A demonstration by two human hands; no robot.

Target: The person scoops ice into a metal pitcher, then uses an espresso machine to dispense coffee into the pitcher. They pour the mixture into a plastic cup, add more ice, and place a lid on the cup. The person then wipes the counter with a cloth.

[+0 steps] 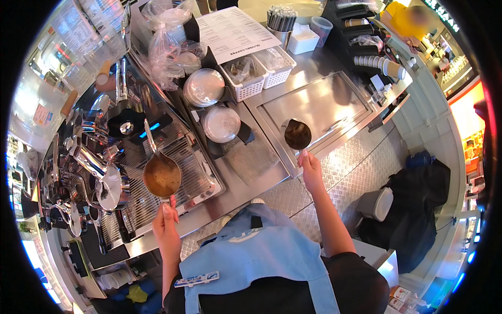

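My left hand point(166, 221) grips the handle of a metal pitcher point(162, 178) with brown liquid in it. It is held above the slatted drip tray point(196, 172) of an espresso machine. A slim shiny metal piece point(151, 137), perhaps a wand, meets the pitcher's far rim; whether it dips inside cannot be told. In my right hand point(311, 170) is the handle of a smaller metal pitcher point(297, 134), dark liquid inside. That one is over the near edge of a recessed steel panel point(329, 98) in the counter.
Stacked clear plastic lids point(221, 124) and a grey cloth point(251, 157) sit between the pitchers. White baskets point(245, 76), a printed menu sheet point(235, 33) and a straw holder point(279, 33) stand behind. Portafilters point(100, 231) lie left. A person in yellow point(408, 19) is far right.
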